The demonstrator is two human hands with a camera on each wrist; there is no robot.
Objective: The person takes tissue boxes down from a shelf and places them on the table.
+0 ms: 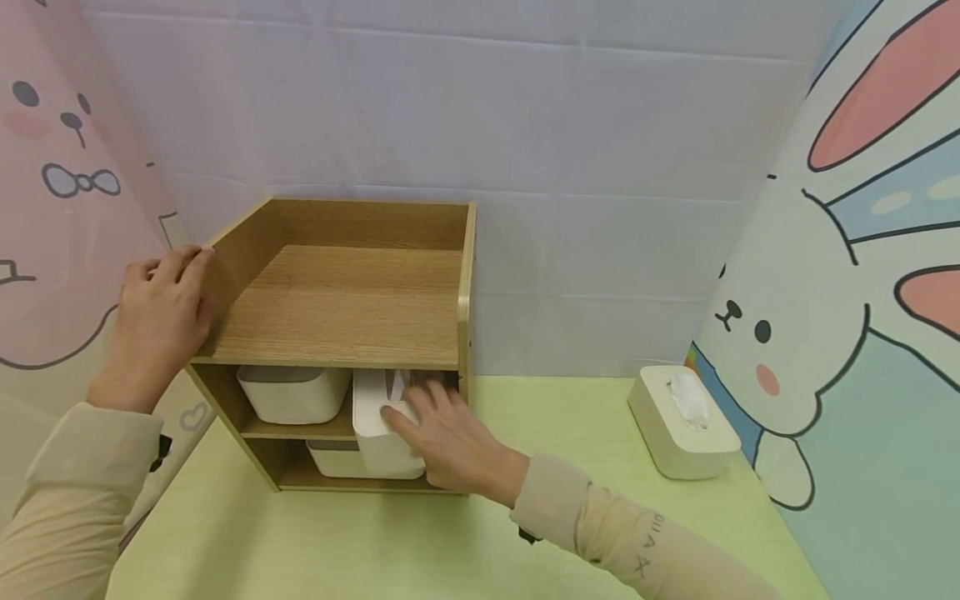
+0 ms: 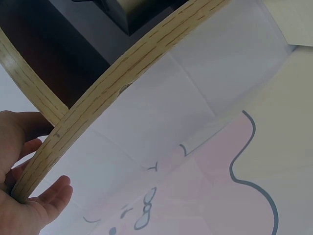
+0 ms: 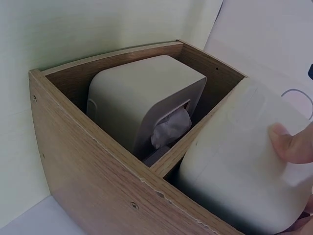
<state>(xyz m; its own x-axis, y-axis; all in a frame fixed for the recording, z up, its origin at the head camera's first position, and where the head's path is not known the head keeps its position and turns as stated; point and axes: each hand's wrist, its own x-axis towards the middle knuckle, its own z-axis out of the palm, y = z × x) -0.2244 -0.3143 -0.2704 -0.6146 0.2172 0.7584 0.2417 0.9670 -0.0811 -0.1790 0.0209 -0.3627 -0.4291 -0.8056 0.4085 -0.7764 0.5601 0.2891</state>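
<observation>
A wooden shelf unit (image 1: 352,308) stands on the table, and my left hand (image 1: 161,317) grips its left side panel; the left wrist view shows thumb and fingers on both sides of the panel edge (image 2: 73,125). My right hand (image 1: 461,442) holds a white tissue box (image 1: 369,421) that juts out of the middle compartment, tilted, with tissue showing in its top. In the right wrist view the thumb presses that box (image 3: 234,156). Left of it in the same compartment sits another white box (image 1: 292,398). Below, a white tissue box (image 3: 142,93) lies in the bottom compartment.
Another white tissue box (image 1: 678,429), with tissue sticking out, stands on the light green table (image 1: 555,433) at the right. A pale cloth backdrop (image 1: 600,167) hangs behind the shelf. Curtains with cartoon animals (image 1: 810,333) flank both sides.
</observation>
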